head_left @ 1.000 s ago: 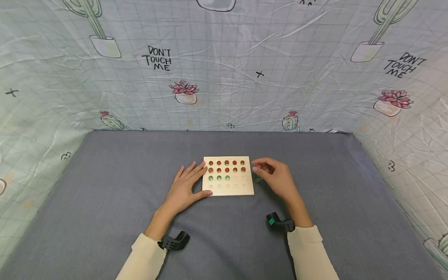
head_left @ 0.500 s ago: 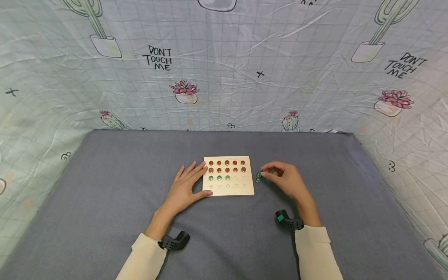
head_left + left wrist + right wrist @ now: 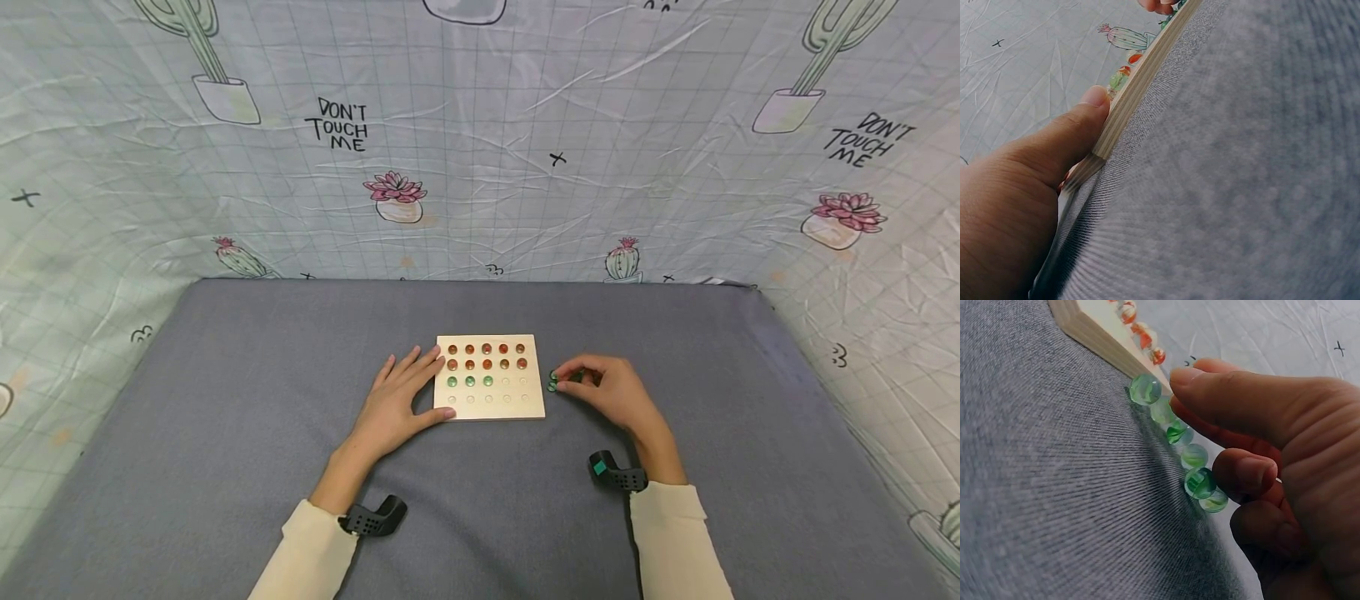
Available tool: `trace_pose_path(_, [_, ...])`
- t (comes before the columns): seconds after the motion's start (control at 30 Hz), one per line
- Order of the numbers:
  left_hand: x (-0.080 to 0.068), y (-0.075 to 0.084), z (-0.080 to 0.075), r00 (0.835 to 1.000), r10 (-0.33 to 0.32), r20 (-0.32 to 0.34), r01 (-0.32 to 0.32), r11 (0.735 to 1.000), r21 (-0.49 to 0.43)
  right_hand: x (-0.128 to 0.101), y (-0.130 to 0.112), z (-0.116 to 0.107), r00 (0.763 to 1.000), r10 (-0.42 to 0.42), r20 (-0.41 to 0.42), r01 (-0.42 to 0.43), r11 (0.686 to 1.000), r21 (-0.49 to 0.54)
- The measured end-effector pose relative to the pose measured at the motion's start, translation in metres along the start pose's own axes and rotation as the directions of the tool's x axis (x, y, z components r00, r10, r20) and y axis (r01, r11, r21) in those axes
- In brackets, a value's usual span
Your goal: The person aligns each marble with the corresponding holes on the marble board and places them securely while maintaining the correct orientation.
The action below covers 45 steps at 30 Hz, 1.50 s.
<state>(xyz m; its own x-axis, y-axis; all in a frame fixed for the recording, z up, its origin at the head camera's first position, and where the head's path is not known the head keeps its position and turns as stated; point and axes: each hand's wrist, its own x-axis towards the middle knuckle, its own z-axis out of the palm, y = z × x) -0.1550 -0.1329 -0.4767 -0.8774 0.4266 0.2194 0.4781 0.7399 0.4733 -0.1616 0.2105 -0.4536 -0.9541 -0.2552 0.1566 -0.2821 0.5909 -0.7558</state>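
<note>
A pale wooden board [image 3: 495,409] with rows of round hollows lies on the grey cloth. Orange-red marbles [image 3: 487,364] fill its two far rows, and green marbles [image 3: 470,381] fill the left three hollows of the third row. Spread fingers of my left hand [image 3: 393,400] rest on the board's left edge; in the left wrist view the thumb [image 3: 1079,128] presses its near edge. My right hand [image 3: 615,392] is just right of the board, thumb and index finger beside loose green marbles [image 3: 1145,389], nothing visible between their tips. The fingers partly hide one marble.
Several loose green marbles [image 3: 1194,456] sit in an uneven line on the cloth near the board's right edge. Grey cloth [image 3: 300,333] covers the table. A printed fabric backdrop [image 3: 480,208] rises behind it and at both sides.
My right hand has moved away from the board's right edge, then slightly back left and nearer, down among the loose green marbles. The left hand and the board stay put.
</note>
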Motion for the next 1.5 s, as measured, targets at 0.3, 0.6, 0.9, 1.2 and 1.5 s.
trace_pose_path(0.3, [0.001, 0.0, -0.001, 1.0, 0.002, -0.002, -0.002, 1.0, 0.003, 0.002, -0.004, 0.002, 0.999, -0.034, 0.006, 0.034, 0.997, -0.07])
trace_pose_path(0.6, [0.002, 0.0, -0.002, 1.0, 0.006, -0.001, -0.006, 1.0, 0.005, 0.004, -0.01, 0.003, 0.998, -0.041, 0.043, 0.045, 0.993, -0.105])
trace_pose_path(0.9, [0.003, 0.0, -0.002, 1.0, 0.009, -0.003, -0.009, 1.0, 0.006, 0.005, -0.015, 0.004, 0.995, -0.05, 0.088, 0.061, 0.989, -0.132])
trace_pose_path(1.2, [0.003, 0.0, -0.002, 1.0, 0.012, 0.001, -0.012, 1.0, -0.001, 0.006, -0.024, 0.006, 0.991, 0.009, 0.131, 0.013, 0.985, -0.169])
trace_pose_path(1.5, [0.001, -0.001, -0.001, 1.0, 0.007, 0.0, -0.007, 1.0, 0.003, 0.008, -0.024, 0.009, 0.99, 0.028, 0.137, -0.003, 0.983, -0.184])
